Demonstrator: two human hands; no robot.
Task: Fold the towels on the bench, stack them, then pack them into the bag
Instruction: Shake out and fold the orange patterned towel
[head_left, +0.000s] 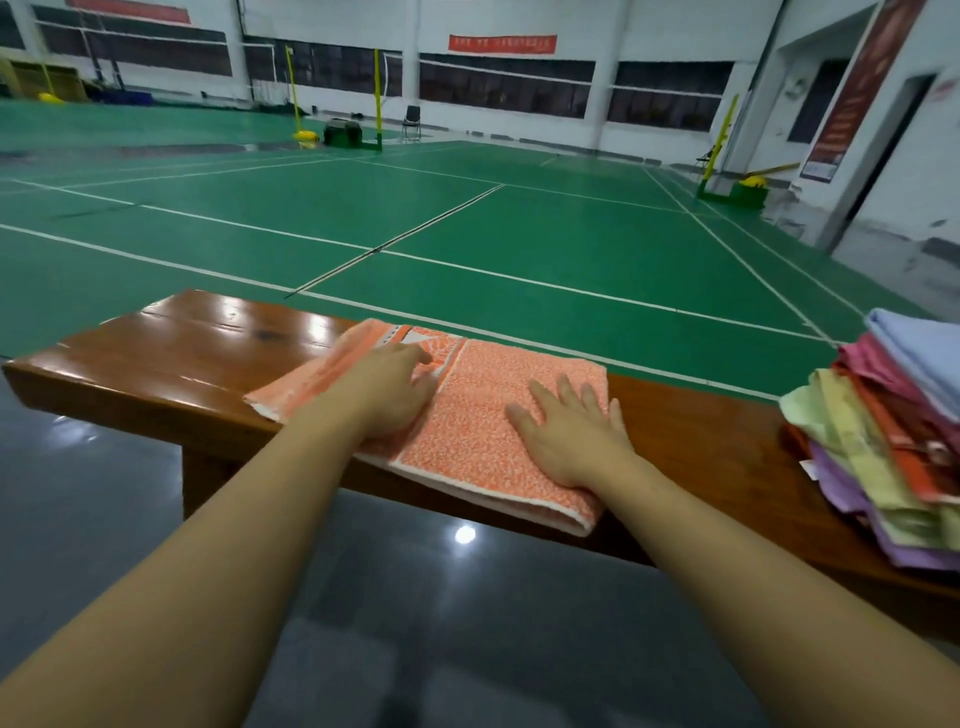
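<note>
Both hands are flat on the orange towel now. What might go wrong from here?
The orange towel overhangs the bench's near edge, so it may slide off once the left hand and right hand lift. The towel pile at right looks loose and also overhangs, so a bump may topple it.

I see a glossy brown wooden table (171, 358) running from left to right across the view. A folded orange towel (483, 415) lies flat near its middle. At the far right, a heap of towels (883, 447) in pastel and red shades rests on the table, well apart from the orange one.
</note>
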